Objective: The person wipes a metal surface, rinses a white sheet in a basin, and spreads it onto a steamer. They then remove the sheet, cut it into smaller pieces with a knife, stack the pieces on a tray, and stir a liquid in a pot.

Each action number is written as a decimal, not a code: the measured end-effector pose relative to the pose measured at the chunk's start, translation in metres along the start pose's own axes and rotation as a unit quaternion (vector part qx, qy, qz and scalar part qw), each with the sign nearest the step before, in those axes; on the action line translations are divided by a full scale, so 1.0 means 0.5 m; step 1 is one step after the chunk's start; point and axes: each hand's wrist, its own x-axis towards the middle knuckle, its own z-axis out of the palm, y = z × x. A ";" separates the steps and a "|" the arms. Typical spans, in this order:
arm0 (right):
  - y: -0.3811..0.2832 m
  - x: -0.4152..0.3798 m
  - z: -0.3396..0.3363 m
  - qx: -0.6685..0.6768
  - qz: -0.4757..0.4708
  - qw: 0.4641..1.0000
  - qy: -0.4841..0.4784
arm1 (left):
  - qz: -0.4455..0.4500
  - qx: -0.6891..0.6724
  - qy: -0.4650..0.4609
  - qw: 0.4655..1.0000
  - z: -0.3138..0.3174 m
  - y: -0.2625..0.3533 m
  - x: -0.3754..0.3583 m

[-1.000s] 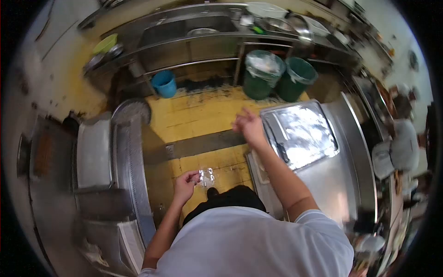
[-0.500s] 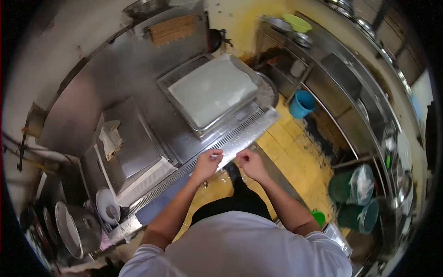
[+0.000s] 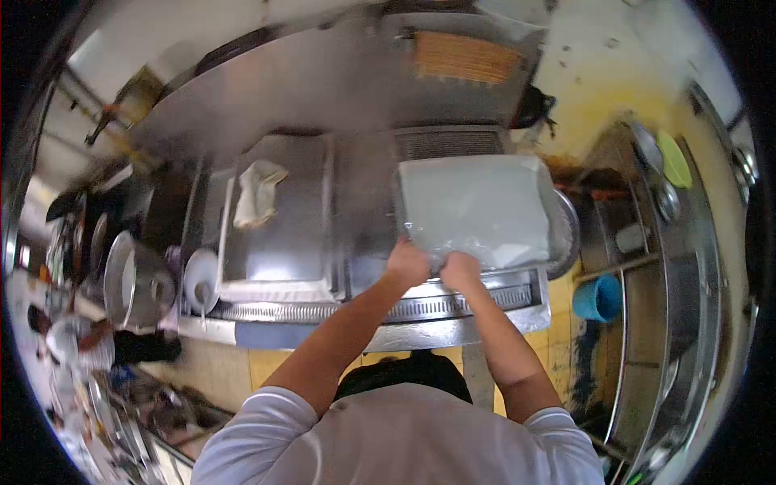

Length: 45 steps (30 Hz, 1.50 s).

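Observation:
A pale, glossy sheet (image 3: 481, 202) covers a rectangular tray on the steel counter, with small wrinkles along its near edge. At that edge's left corner is my left hand (image 3: 410, 263), closed, its fingertips pinching the sheet. Close beside it my right hand (image 3: 461, 270) is closed at the same edge, knuckles up. The fingertips are partly hidden, and steam blurs the area. Left of the tray stands a flat metal steamer lid (image 3: 295, 214) with white cloth along its lower edge and a crumpled cream cloth (image 3: 259, 194) on top.
A slotted drain channel (image 3: 420, 307) runs along the counter's front. To the left stand a white bowl (image 3: 200, 279) and a large metal pot (image 3: 133, 283). A blue bucket (image 3: 598, 297) is by the right shelves. A person in white (image 3: 77, 339) stands far left.
My view has turned left. Both hands have moved from above the counter's front edge to the near edge of the pale sheet, which now shows wrinkles there.

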 end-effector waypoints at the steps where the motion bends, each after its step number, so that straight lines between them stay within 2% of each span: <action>1: 0.003 -0.003 0.003 0.022 -0.024 0.999 0.013 | -0.005 -0.033 0.005 0.999 0.047 -0.009 0.008; 2: 0.009 -0.003 0.008 0.045 -0.048 0.997 0.029 | 0.004 -0.046 0.004 0.999 0.053 -0.017 -0.007; 3: 0.014 -0.005 0.014 0.007 -0.077 0.997 0.032 | 0.014 -0.059 0.002 0.998 0.056 -0.025 -0.023; 5: 0.013 -0.023 0.023 -0.027 -0.129 0.990 0.060 | 0.061 -0.051 -0.021 0.997 -0.003 -0.020 -0.104; 8: -0.002 -0.081 0.032 0.021 -0.146 0.986 0.080 | 0.103 -0.103 0.212 0.966 0.046 -0.034 -0.229; 11: -0.049 -0.138 0.032 -0.104 -0.193 0.968 0.119 | 0.025 -0.237 0.179 0.954 0.051 -0.061 -0.362; 12: -0.068 -0.154 0.043 -0.105 -0.187 0.967 0.139 | 0.028 -0.266 0.209 0.941 0.072 -0.085 -0.405; 14: -0.158 -0.188 0.073 -0.110 -0.181 0.959 0.186 | -0.046 -0.288 0.230 0.929 0.117 -0.158 -0.549; 17: -0.322 -0.245 0.088 -0.024 -0.145 0.981 0.124 | -0.128 -0.332 0.276 0.893 0.184 -0.237 -0.723; 18: -0.377 -0.251 0.100 -0.004 -0.135 0.989 0.068 | -0.149 -0.348 0.295 0.877 0.203 -0.268 -0.770; 21: -0.513 -0.261 0.192 0.085 -0.180 0.980 -0.017 | -0.209 -0.363 0.355 0.836 0.247 -0.349 -0.912; 26: -0.773 -0.334 0.198 0.148 -0.356 0.920 0.074 | -0.293 -0.401 0.414 0.763 0.261 -0.433 -1.054; 29: -0.860 -0.279 0.155 0.121 -0.363 0.921 0.065 | -0.313 -0.419 0.426 0.738 0.263 -0.465 -1.103; 33: -0.964 -0.085 0.063 0.133 -0.267 0.948 0.109 | -0.349 -0.432 0.440 0.706 0.283 -0.489 -1.150; 35: -1.019 0.018 0.012 0.072 -0.177 0.976 0.105 | -0.374 -0.422 0.429 0.705 0.284 -0.492 -1.168; 37: -1.046 0.121 0.010 0.034 -0.115 0.978 0.173 | -0.402 -0.413 0.412 0.706 0.262 -0.491 -1.180; 39: -1.046 0.246 0.043 0.046 -0.088 0.987 0.126 | -0.425 -0.409 0.385 0.710 0.228 -0.496 -1.187; 41: -1.056 0.299 0.068 0.052 -0.073 0.989 0.120 | -0.432 -0.397 0.376 0.717 0.202 -0.504 -1.178; 43: -1.071 0.296 0.084 0.055 -0.068 0.983 0.161 | -0.432 -0.393 0.373 0.721 0.193 -0.529 -1.160; 45: -1.089 0.283 0.073 0.075 -0.045 0.987 0.138 | -0.426 -0.399 0.376 0.720 0.192 -0.548 -1.143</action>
